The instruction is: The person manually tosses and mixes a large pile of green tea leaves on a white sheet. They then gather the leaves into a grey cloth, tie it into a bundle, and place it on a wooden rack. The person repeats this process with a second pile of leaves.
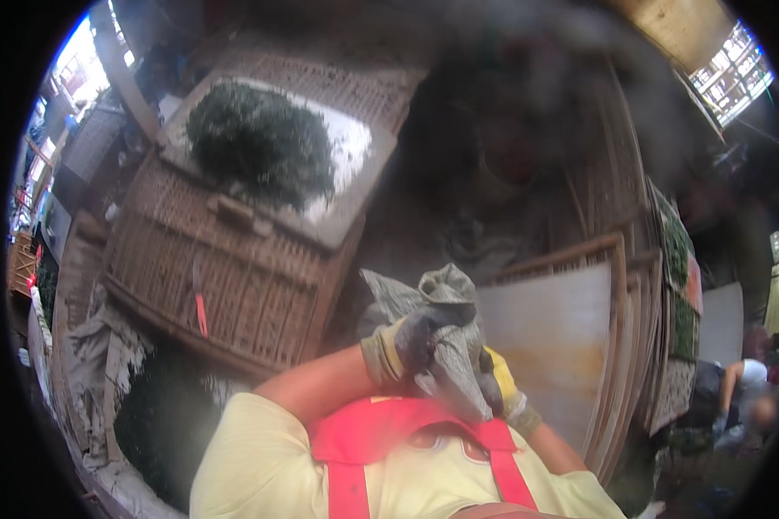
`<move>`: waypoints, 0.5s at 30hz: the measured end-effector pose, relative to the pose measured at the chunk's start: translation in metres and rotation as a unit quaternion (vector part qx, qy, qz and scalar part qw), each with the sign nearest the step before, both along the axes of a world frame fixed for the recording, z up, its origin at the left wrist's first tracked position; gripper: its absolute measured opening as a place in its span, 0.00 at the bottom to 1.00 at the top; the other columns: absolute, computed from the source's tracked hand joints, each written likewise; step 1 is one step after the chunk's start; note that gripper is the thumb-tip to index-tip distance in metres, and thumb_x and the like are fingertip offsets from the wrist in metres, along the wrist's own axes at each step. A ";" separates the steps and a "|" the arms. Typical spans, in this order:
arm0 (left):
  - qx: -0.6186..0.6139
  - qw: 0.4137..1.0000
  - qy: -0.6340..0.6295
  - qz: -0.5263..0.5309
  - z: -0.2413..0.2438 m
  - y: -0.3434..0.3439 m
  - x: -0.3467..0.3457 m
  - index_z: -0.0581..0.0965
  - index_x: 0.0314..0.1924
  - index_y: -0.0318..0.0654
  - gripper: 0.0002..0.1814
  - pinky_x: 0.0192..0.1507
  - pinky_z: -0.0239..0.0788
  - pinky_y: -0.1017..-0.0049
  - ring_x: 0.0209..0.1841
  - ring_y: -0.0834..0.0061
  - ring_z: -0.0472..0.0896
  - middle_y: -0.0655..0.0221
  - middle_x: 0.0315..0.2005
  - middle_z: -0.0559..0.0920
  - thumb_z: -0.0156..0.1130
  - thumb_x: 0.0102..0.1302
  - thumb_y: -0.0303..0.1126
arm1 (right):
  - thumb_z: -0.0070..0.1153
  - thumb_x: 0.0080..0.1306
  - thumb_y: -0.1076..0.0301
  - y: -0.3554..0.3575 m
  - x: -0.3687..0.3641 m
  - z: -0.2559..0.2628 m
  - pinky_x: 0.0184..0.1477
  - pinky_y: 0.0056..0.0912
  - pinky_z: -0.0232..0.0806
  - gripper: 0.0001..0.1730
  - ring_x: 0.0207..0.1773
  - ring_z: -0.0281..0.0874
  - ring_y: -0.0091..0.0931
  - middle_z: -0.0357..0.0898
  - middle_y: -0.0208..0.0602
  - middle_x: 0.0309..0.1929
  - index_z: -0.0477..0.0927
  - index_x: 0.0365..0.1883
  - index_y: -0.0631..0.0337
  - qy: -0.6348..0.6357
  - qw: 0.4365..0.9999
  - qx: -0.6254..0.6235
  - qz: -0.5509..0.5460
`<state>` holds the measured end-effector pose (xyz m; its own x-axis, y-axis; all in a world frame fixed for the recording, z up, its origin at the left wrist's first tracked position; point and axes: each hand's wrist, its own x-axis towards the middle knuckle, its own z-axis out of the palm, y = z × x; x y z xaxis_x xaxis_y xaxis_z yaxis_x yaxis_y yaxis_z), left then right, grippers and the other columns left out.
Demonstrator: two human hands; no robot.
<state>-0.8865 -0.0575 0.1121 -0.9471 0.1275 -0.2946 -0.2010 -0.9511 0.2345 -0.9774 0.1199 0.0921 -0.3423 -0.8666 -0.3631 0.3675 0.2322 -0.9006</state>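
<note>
My left hand, in a dark-palmed work glove, grips a crumpled grey woven sack or cloth in front of my chest. The upper end of this material is bunched into a knot-like gather, and a loose flap hangs down. My right hand, in a yellow and dark glove, is against the right side of the same material, its fingers mostly hidden behind it. Below both hands shows the red apron over my pale yellow shirt.
A slatted wooden rack at left carries a red-handled knife and a white board with heaped dark green leafy material. More dark green material lies lower left. Framed panels lean at right; a person bends beyond.
</note>
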 end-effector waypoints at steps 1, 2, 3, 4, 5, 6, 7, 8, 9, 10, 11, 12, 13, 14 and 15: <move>-0.023 0.999 0.007 0.026 -0.002 -0.014 -0.020 0.76 0.42 0.40 0.10 0.43 0.70 0.75 0.38 0.77 0.78 0.70 0.34 0.79 0.53 0.67 0.36 | 0.60 0.62 0.69 -0.016 -0.019 -0.002 0.55 0.29 0.68 0.22 0.51 0.76 0.25 0.77 0.35 0.49 0.72 0.55 0.62 -0.034 0.999 -0.006 -0.009; -0.083 0.996 0.021 0.038 -0.002 -0.038 -0.047 0.76 0.42 0.40 0.09 0.43 0.71 0.75 0.38 0.77 0.78 0.70 0.34 0.79 0.54 0.66 0.35 | 0.61 0.61 0.70 -0.038 -0.039 -0.003 0.54 0.30 0.69 0.23 0.51 0.76 0.24 0.78 0.35 0.49 0.73 0.54 0.61 -0.107 0.993 0.015 -0.049; -0.136 0.989 0.039 0.050 0.007 -0.054 -0.068 0.76 0.42 0.40 0.09 0.43 0.71 0.74 0.38 0.77 0.78 0.70 0.34 0.79 0.55 0.65 0.34 | 0.50 0.68 0.70 -0.058 -0.066 -0.005 0.54 0.32 0.71 0.17 0.50 0.78 0.26 0.78 0.37 0.51 0.73 0.55 0.65 -0.068 0.996 -0.006 -0.052; -0.185 0.979 0.055 0.062 0.011 -0.075 -0.091 0.76 0.42 0.41 0.09 0.43 0.71 0.74 0.38 0.77 0.78 0.70 0.35 0.80 0.56 0.64 0.33 | 0.48 0.69 0.70 -0.078 -0.094 -0.002 0.53 0.32 0.72 0.17 0.49 0.78 0.27 0.79 0.38 0.50 0.74 0.54 0.65 -0.082 0.994 -0.010 -0.067; -0.036 0.997 0.012 0.060 0.020 -0.094 -0.118 0.76 0.41 0.41 0.08 0.43 0.71 0.74 0.38 0.77 0.78 0.71 0.34 0.80 0.56 0.64 0.34 | 0.46 0.70 0.70 -0.099 -0.123 0.003 0.52 0.33 0.73 0.16 0.48 0.79 0.28 0.79 0.38 0.49 0.74 0.53 0.66 -0.096 0.992 -0.013 -0.082; -0.021 0.995 0.071 0.071 0.012 -0.121 -0.145 0.76 0.41 0.41 0.08 0.42 0.71 0.75 0.37 0.77 0.78 0.71 0.34 0.80 0.56 0.65 0.34 | 0.45 0.69 0.72 -0.132 -0.147 0.015 0.52 0.32 0.73 0.15 0.48 0.79 0.28 0.79 0.38 0.48 0.75 0.52 0.66 -0.022 0.997 -0.002 -0.069; -0.002 0.988 0.132 0.077 0.010 -0.145 -0.167 0.76 0.40 0.42 0.07 0.42 0.71 0.75 0.37 0.77 0.79 0.71 0.33 0.80 0.56 0.65 0.35 | 0.48 0.68 0.71 -0.160 -0.166 0.034 0.52 0.32 0.73 0.15 0.47 0.79 0.27 0.80 0.37 0.47 0.75 0.51 0.66 -0.046 0.996 -0.051 -0.061; -0.086 0.978 0.172 0.082 0.013 -0.171 -0.188 0.76 0.39 0.43 0.08 0.41 0.71 0.75 0.36 0.77 0.79 0.71 0.32 0.79 0.56 0.65 0.36 | 0.50 0.67 0.69 -0.185 -0.188 0.048 0.52 0.32 0.72 0.16 0.47 0.79 0.27 0.80 0.37 0.47 0.75 0.51 0.66 0.024 0.997 -0.063 -0.026; 0.001 0.989 0.139 0.053 0.040 -0.203 -0.202 0.76 0.42 0.42 0.10 0.44 0.71 0.73 0.38 0.77 0.78 0.72 0.35 0.79 0.57 0.65 0.38 | 0.52 0.67 0.67 -0.214 -0.213 0.061 0.52 0.32 0.72 0.17 0.47 0.79 0.27 0.80 0.37 0.47 0.75 0.51 0.66 0.104 0.992 -0.075 0.006; -0.125 0.961 0.192 0.156 0.034 -0.230 -0.230 0.76 0.45 0.40 0.13 0.45 0.70 0.73 0.40 0.76 0.77 0.71 0.37 0.79 0.60 0.63 0.37 | 0.57 0.63 0.66 -0.238 -0.236 0.070 0.52 0.32 0.72 0.19 0.48 0.79 0.27 0.80 0.37 0.46 0.75 0.50 0.67 0.118 0.985 -0.126 0.029; -0.242 0.920 0.238 0.197 0.047 -0.251 -0.244 0.76 0.47 0.39 0.16 0.47 0.69 0.72 0.41 0.75 0.76 0.70 0.39 0.79 0.63 0.61 0.35 | 0.59 0.59 0.70 -0.268 -0.260 0.079 0.53 0.32 0.72 0.21 0.48 0.80 0.29 0.80 0.39 0.46 0.75 0.51 0.67 0.079 0.988 -0.127 -0.028; -0.352 0.864 0.256 0.252 0.056 -0.276 -0.255 0.75 0.49 0.38 0.19 0.48 0.69 0.72 0.43 0.74 0.76 0.69 0.40 0.78 0.66 0.58 0.33 | 0.59 0.59 0.71 -0.295 -0.278 0.089 0.52 0.34 0.73 0.20 0.47 0.80 0.30 0.80 0.40 0.46 0.75 0.51 0.67 0.001 0.990 -0.137 -0.018; -0.484 0.756 0.328 0.294 0.076 -0.305 -0.268 0.75 0.48 0.36 0.20 0.47 0.69 0.72 0.42 0.72 0.77 0.68 0.39 0.79 0.67 0.55 0.32 | 0.61 0.58 0.69 -0.325 -0.282 0.116 0.51 0.35 0.73 0.21 0.46 0.80 0.31 0.80 0.41 0.46 0.75 0.50 0.65 0.009 0.985 -0.170 0.002; -0.612 0.599 0.364 0.365 0.098 -0.334 -0.278 0.75 0.47 0.35 0.21 0.46 0.69 0.72 0.41 0.70 0.77 0.66 0.38 0.79 0.68 0.53 0.30 | 0.63 0.56 0.67 -0.358 -0.284 0.143 0.49 0.36 0.74 0.22 0.46 0.80 0.31 0.80 0.42 0.45 0.75 0.48 0.64 0.010 0.978 -0.207 0.026; -0.673 0.453 0.378 0.446 0.116 -0.366 -0.291 0.76 0.46 0.33 0.22 0.46 0.70 0.72 0.41 0.68 0.78 0.65 0.37 0.80 0.69 0.50 0.29 | 0.65 0.55 0.65 -0.392 -0.287 0.170 0.48 0.37 0.74 0.23 0.45 0.80 0.32 0.80 0.43 0.45 0.75 0.47 0.63 0.013 0.970 -0.236 0.046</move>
